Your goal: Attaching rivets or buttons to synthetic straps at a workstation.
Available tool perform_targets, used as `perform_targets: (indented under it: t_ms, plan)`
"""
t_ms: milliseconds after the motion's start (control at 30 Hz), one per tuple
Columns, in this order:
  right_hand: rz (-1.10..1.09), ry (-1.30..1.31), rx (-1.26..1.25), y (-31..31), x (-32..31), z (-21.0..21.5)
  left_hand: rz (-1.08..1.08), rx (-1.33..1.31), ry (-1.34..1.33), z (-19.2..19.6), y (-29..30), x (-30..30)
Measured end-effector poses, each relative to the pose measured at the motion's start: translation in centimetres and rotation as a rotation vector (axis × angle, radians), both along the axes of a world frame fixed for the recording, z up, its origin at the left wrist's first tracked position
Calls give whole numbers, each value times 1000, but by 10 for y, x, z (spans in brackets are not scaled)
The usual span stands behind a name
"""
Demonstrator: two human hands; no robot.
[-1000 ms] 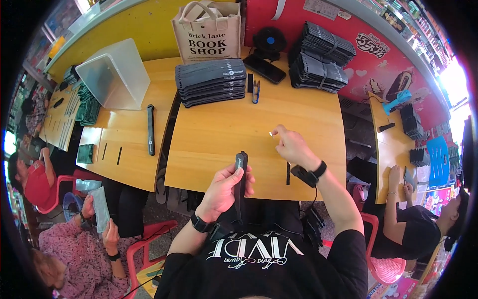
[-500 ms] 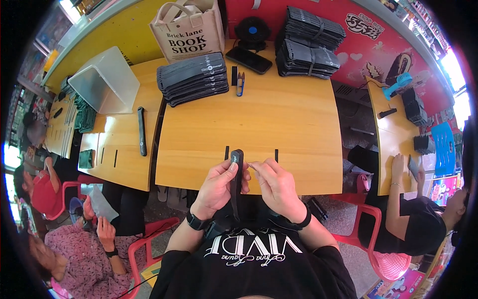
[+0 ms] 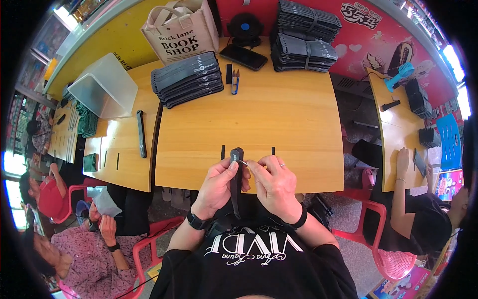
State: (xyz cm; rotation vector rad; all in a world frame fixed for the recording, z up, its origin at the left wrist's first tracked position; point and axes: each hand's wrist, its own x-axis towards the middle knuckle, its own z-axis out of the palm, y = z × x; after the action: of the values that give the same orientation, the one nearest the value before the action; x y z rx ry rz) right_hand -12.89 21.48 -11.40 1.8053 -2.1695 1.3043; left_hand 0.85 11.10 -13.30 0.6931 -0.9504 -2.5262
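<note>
My left hand (image 3: 217, 182) is closed round a long black strap (image 3: 236, 185) with a rounded end, the thumb lying on its face near a small pale print. The strap hangs upright over the table's near edge, its lower end toward my lap. Just right of it, my right hand (image 3: 275, 182) is closed in a pinch on a tiny pale, thin thing (image 3: 243, 162) that reaches the strap's edge. It is too small to name. Two short black strips, a left one (image 3: 222, 152) and a right one (image 3: 273, 150), lie on the wooden table (image 3: 249, 119) just beyond my hands.
Folded grey fabric pieces (image 3: 186, 82) are stacked at the back left, with tied bundles (image 3: 303, 52) at the back right. Between them are blue-handled snips (image 3: 235, 82), a phone (image 3: 244, 57), a small fan (image 3: 245, 30) and a canvas bag (image 3: 181, 35). People sit working on both sides.
My right hand has turned and come a little closer to the strap, its pinched fingertips now beside the edge. My left hand keeps its hold. The whole view has shifted slightly.
</note>
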Motion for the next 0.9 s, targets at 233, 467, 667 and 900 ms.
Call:
perform_targets:
  t_ms: [233, 467, 667, 900]
  plan:
    - [9, 26, 5, -1, 2, -1, 19, -6, 1, -1, 2, 2]
    - [27, 157, -6, -1, 1, -3, 25, -31, -8, -2, 2, 2]
    - [61, 259, -41, -2, 2, -1, 96, -184, -25, -6, 7, 0]
    - [153, 369, -73, -2, -9, -3, 63, -411, -92, -5, 9, 5]
